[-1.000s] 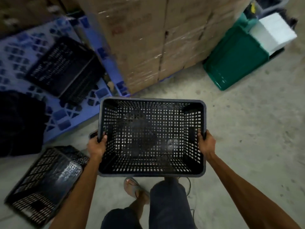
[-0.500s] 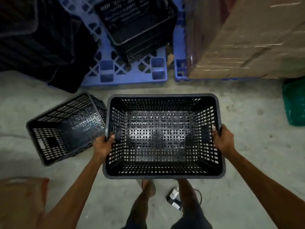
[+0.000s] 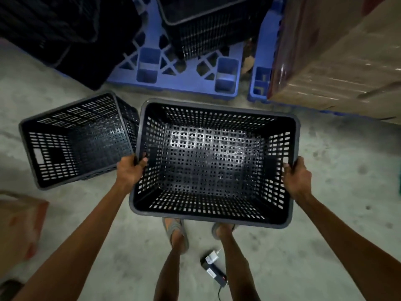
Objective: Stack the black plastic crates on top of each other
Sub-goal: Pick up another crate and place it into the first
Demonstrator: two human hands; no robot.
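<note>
floor [image 3: 338, 161]: bare concrete right of held crate [image 3: 213, 161], opening up, long axis left-right.
hands: left hand [image 3: 130, 170] and right hand [image 3: 297, 177] clamp its short rims.
left: second crate [image 3: 76, 137] touching.

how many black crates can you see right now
3: one held by both hands, one tipped on the floor to its left, one on the blue pallet. Dark shapes top left may hide more.
</note>
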